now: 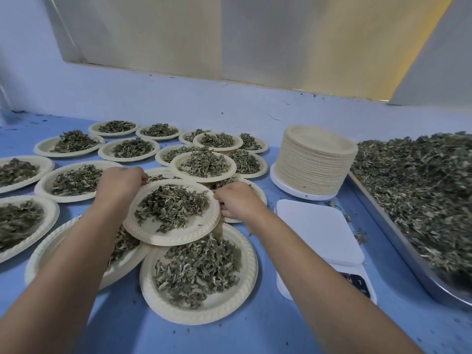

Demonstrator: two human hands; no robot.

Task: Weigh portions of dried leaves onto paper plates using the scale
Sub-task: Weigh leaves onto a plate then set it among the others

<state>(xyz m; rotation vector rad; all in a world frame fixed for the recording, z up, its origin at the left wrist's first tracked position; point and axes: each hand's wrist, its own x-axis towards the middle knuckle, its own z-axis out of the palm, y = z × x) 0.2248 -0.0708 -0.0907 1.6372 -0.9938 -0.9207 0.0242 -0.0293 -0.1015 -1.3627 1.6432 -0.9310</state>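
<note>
The right forearm (319,279) covers part of the display of the white digital scale (319,231) at lower right, and the steel tray (383,221) of loose leaves is cut off at the right edge. At mid-frame the left hand (120,183) curls over the upper-left rim and the right hand (237,201) pinches the right rim of a round cream paper plate (155,229), the fingertips hidden behind it. It bears a dark green mound of dried leaves (171,205) and overlaps other filled plates (178,310).

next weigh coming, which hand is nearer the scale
Right. The right hand grips the plate on its right, just left of the scale; the left hand grips its left rim, farther off.
</note>
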